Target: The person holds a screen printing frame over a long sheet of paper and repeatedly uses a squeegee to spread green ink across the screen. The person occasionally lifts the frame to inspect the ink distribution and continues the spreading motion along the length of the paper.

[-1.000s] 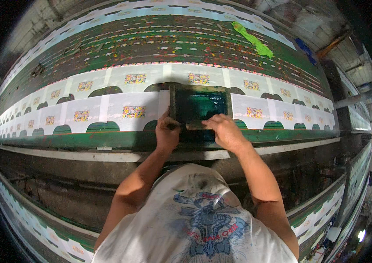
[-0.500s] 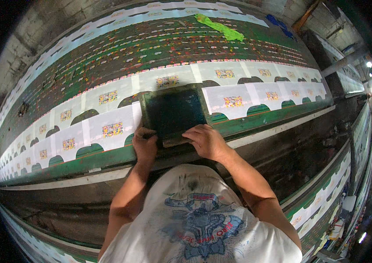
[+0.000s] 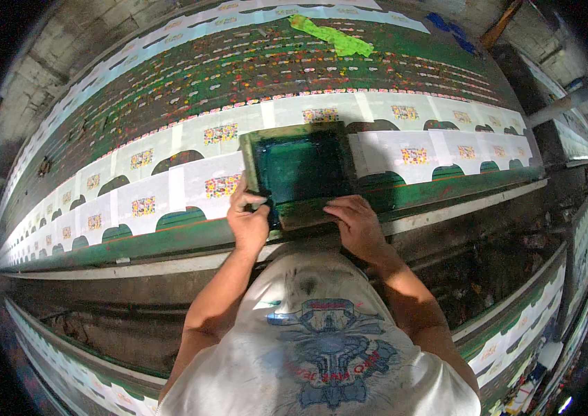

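Note:
A screen printing frame (image 3: 252,166), wooden-edged with a dark green mesh, is over the near row of white printed sheets (image 3: 384,154). Its far edge looks raised or slightly tilted; I cannot tell whether it rests flat. My left hand (image 3: 248,218) is closed around its near left corner, thumb over a dark strip there. The fingers of my right hand (image 3: 357,223) pinch the near edge by the right corner. Left of the frame, a sheet bears a small multicoloured print (image 3: 223,186); to the right lies another similar print (image 3: 415,156). Whatever is beneath the frame is hidden.
The long green table (image 3: 169,232) has a pale front rail (image 3: 134,269). A second sheet row (image 3: 266,111) runs behind. Farther back lie a bright green cloth (image 3: 332,36) and a blue cloth (image 3: 450,31). Another table with sheets (image 3: 515,333) stands behind me at right.
The frame and both my hands have moved right along the table, past one sheet. A coloured print that the frame covered now shows at its left. My view has shifted right too.

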{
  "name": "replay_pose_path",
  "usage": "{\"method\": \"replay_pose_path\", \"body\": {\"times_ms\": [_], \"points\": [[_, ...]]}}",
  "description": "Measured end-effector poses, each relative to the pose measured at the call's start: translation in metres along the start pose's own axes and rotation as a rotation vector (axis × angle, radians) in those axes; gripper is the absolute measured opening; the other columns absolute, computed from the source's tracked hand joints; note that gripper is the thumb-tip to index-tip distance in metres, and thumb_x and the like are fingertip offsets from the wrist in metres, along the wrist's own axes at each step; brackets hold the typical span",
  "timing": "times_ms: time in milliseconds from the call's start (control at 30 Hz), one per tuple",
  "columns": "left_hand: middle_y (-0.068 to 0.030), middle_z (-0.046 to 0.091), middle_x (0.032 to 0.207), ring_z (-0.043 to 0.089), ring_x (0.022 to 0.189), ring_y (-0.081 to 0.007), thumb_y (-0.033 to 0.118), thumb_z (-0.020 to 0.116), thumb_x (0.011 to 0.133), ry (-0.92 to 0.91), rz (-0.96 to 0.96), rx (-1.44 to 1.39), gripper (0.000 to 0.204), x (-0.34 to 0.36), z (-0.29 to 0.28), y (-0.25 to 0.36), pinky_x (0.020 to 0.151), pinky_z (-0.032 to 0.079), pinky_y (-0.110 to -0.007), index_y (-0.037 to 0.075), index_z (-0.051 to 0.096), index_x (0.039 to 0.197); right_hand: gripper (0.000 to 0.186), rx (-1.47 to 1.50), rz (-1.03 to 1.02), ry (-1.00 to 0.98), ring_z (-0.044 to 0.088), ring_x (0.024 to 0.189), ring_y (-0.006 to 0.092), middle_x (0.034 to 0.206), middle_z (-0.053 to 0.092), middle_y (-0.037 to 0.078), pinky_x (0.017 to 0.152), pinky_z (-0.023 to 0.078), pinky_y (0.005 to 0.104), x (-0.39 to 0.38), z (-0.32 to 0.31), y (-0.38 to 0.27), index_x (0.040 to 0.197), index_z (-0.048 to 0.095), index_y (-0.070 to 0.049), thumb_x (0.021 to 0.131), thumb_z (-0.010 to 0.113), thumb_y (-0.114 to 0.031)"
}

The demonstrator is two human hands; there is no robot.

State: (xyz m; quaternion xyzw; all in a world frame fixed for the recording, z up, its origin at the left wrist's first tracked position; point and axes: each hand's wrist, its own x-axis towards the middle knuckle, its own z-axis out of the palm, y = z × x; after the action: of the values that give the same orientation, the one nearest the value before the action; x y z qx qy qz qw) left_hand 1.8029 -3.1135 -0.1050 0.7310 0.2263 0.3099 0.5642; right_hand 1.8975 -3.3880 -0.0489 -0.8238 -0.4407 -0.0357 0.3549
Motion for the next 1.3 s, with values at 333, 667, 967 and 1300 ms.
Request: {"method": "replay_pose_path", "body": {"times_ms": [333, 667, 967, 1300], "points": [[-0.0288, 0.058, 0.167, 0.053, 0.159, -0.0348, -0.021, 0.072, 0.076, -0.056, -0.093, -0.114, 0.026, -0.015, 0.079, 0.012, 0.129, 0.039, -0.041, 0.002, 0.071, 0.088, 0.039, 0.113, -0.070, -0.028, 0.069, 0.125, 0.0372, 0.129, 0.075, 0.013, 0.114, 0.055, 0.0507, -0.037, -0.050, 0.077, 0.127, 0.078, -0.008, 0.090, 0.072, 0.002], [-0.0224, 0.062, 0.165, 0.055, 0.156, -0.0314, -0.025, 0.072, 0.074, -0.052, -0.259, -0.158, 0.032, -0.014, 0.072, 0.004, 0.126, 0.041, -0.040, 0.003, 0.072, 0.089, 0.030, 0.230, -0.049, -0.147, 0.070, 0.117, 0.0357, 0.126, 0.076, 0.015, 0.107, 0.058, 0.0478, -0.023, -0.076, 0.077, 0.123, 0.080, 0.000, 0.094, 0.070, -0.001], [-0.0187, 0.066, 0.161, 0.066, 0.140, -0.0261, -0.027, 0.070, 0.074, -0.051, -0.295, -0.194, 0.033, -0.014, 0.072, 0.012, 0.116, 0.050, -0.038, 0.003, 0.069, 0.088, 0.034, 0.229, -0.173, -0.058, 0.072, 0.111, 0.0372, 0.119, 0.077, 0.019, 0.097, 0.059, 0.0484, -0.006, -0.080, 0.072, 0.120, 0.079, 0.004, 0.087, 0.073, 0.009], [-0.0247, 0.056, 0.170, 0.057, 0.154, -0.0301, -0.023, 0.072, 0.076, -0.084, -0.274, -0.138, 0.028, -0.011, 0.069, 0.002, 0.125, 0.041, -0.040, 0.003, 0.070, 0.086, 0.013, -0.046, -0.298, -0.199, 0.072, 0.097, 0.0379, 0.100, 0.073, 0.014, 0.085, 0.057, 0.0492, 0.031, -0.068, 0.064, 0.100, 0.072, -0.006, 0.088, 0.068, -0.009]]}}
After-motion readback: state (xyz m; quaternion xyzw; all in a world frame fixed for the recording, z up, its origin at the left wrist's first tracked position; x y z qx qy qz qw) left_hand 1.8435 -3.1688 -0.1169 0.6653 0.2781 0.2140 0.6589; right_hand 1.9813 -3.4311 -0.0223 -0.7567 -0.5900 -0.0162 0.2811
